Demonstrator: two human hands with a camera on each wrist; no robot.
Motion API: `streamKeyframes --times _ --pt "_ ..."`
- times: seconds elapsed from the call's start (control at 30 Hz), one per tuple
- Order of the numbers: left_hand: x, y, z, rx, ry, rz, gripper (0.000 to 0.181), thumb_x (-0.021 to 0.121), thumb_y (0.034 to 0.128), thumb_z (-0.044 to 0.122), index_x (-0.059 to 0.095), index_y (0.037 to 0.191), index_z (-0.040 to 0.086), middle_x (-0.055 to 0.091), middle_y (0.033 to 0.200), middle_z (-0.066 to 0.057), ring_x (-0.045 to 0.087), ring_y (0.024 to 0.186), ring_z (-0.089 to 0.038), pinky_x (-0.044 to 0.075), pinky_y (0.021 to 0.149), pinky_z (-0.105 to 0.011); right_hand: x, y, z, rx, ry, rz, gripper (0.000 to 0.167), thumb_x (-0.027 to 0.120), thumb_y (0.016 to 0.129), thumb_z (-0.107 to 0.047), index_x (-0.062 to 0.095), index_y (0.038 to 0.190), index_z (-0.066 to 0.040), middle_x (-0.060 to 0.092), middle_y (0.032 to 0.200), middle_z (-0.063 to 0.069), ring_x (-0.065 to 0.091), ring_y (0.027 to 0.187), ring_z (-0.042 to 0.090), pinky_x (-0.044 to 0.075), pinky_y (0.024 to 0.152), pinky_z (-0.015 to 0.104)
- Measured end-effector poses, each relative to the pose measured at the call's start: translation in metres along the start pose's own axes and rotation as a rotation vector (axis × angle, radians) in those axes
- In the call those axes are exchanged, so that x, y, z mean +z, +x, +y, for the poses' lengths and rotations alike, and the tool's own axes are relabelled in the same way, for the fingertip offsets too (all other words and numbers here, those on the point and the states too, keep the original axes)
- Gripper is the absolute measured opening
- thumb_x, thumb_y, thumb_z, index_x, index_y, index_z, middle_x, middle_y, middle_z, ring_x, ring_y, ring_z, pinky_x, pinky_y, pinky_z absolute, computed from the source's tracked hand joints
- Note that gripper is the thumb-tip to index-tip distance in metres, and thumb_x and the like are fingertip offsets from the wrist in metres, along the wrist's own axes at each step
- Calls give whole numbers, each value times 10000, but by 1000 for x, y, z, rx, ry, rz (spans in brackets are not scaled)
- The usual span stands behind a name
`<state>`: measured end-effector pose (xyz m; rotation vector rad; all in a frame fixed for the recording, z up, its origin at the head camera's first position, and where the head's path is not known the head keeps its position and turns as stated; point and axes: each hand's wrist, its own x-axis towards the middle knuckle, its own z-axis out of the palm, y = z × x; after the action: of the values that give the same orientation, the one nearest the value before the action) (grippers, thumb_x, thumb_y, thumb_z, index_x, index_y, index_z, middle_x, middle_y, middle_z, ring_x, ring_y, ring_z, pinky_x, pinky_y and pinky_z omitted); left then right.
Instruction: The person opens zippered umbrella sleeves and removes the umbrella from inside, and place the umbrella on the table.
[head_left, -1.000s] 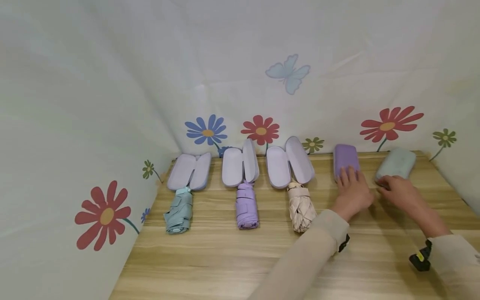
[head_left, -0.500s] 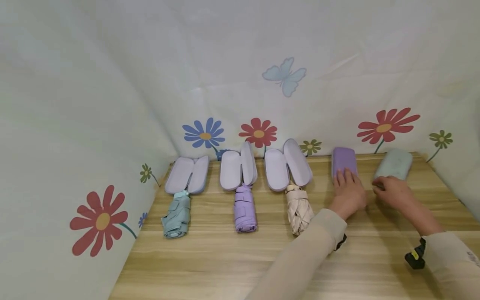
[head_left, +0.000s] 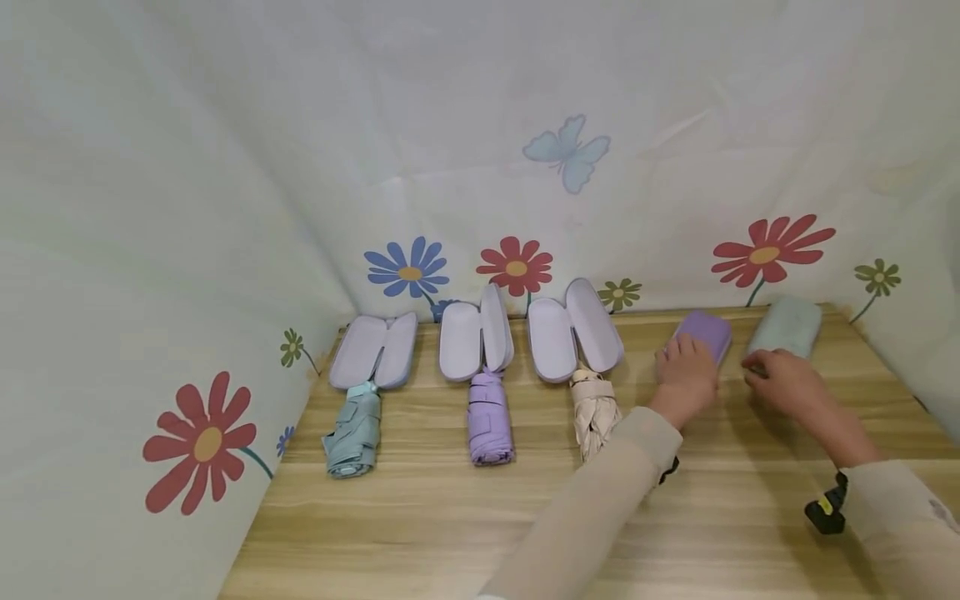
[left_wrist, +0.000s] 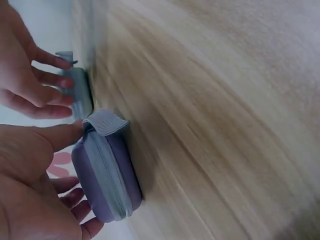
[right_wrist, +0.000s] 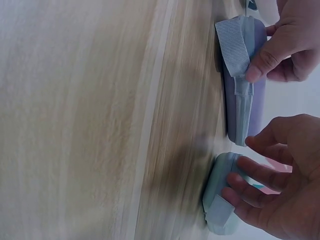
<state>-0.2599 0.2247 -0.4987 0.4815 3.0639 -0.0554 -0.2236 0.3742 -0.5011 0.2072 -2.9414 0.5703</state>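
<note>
My left hand (head_left: 686,382) holds a purple zip case (head_left: 708,332) at its near end. In the left wrist view its thumb touches the grey strap (left_wrist: 106,122), and its fingers reach round the case's other side. My right hand (head_left: 787,385) is at the near end of a mint-green zip case (head_left: 789,323). The right wrist view shows several of its fingertips on or close to the mint case (right_wrist: 216,185), the thumb standing apart. Both cases look closed, with a fabric strap at the near end.
Three cases lie unfolded along the back: a left case (head_left: 360,350), a middle case (head_left: 460,342) and a right case (head_left: 551,340). In front of them lie a folded teal umbrella (head_left: 354,433), a purple umbrella (head_left: 490,421) and a beige umbrella (head_left: 592,412). A flowered curtain (head_left: 450,167) stands behind.
The purple case has turned, its far end swinging right. My left hand has shifted slightly left with its near end. The right hand stays by the mint case.
</note>
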Motion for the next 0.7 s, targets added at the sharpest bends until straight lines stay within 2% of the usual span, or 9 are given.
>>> streamKeyframes --times 0.07,0.17,0.27,0.37,0.5,0.6,0.7 --pt "2 1 -2 11 -11 2 570 569 988 507 403 1475 262 402 1375 92 358 1240 -87 313 1060 -308 0 1 -1 -11 -3 13 228 664 923 -69 670 1035 130 662 968 355 607 939 558 477 819 648" --pt "7 2 0 16 9 -36 692 517 999 527 281 1578 229 314 1539 50 287 1396 -128 254 1147 -357 -1 2 -4 -22 -1 4 225 669 924 -70 671 1032 127 671 965 346 615 933 553 483 816 639" --pt "13 4 5 17 54 -75 905 512 947 660 117 1637 229 136 1670 5 124 1530 -181 147 1219 -416 -1 2 -5 -20 14 -19 228 668 932 -64 670 1041 136 679 977 339 625 935 545 490 818 633" --pt "14 9 11 7 93 -81 1020 477 903 765 15 1646 242 4 1703 28 -17 1563 -171 71 1239 -438 0 1 -4 -6 28 -26 228 658 934 -55 666 1042 146 678 983 340 627 930 544 492 809 633" --pt "14 20 18 -48 93 -90 917 412 961 716 -12 1643 272 -71 1701 69 -115 1554 -139 -5 1241 -432 2 0 0 10 38 -33 234 634 939 -60 660 1055 141 678 999 337 631 932 540 492 807 635" --pt "12 24 18 -78 100 -102 835 399 995 657 22 1642 288 -32 1699 96 -90 1552 -112 2 1240 -397 4 2 2 21 44 -45 259 614 952 -75 650 1091 141 675 1033 343 628 953 548 490 817 639" --pt "15 30 18 -75 135 -102 779 388 1020 605 45 1643 287 10 1698 96 -47 1553 -103 39 1238 -375 4 4 5 29 44 -45 282 613 955 -75 630 1123 152 665 1059 359 618 976 565 487 825 643"
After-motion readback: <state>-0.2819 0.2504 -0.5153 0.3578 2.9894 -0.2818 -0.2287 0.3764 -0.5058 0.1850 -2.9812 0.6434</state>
